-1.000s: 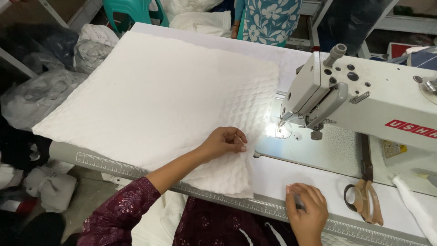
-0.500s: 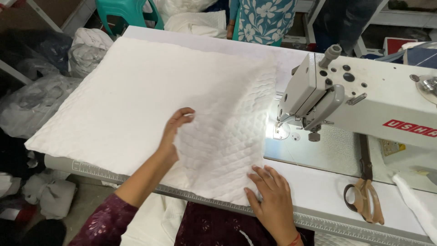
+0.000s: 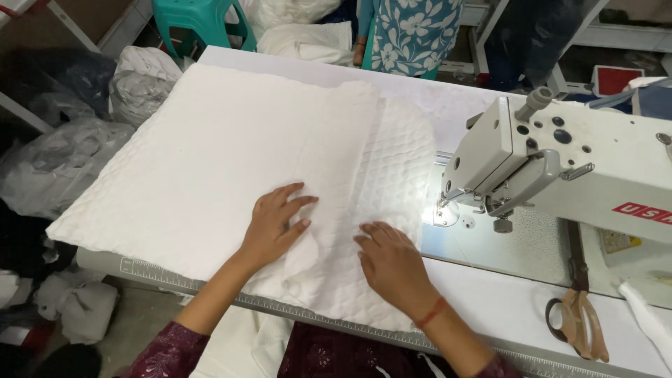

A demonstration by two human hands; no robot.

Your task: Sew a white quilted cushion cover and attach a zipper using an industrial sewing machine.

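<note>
Both hands have slid inward, left hand (image 3: pixel 274 222) and right hand (image 3: pixel 390 260) now open flat on the soft, light white quilted fabric panel (image 3: pixel 231 168), best pinched at its edges.

left hand (image 3: pixel 274 225): lies flat, palm down, fingers (image 3: pixel 294 204) spread, on the white quilted fabric (image 3: pixel 210 161).
right hand (image 3: pixel 392 260): also flat on the fabric, just beside the left hand, with a red thread at the wrist.
fabric: one edge is folded over, showing the quilted side; it covers most of the white bench (image 3: pixel 490 308).
sewing machine (image 3: pixel 581 168): white, at the fabric's right, its lamp lighting the needle area.
scissors (image 3: pixel 577 308): lie on the bench, well right of the hands.
bench edge: a measuring rule (image 3: pixel 182 276) runs along it.
floor: a teal stool (image 3: pixel 199 21) and bags (image 3: pixel 63 161).
</note>
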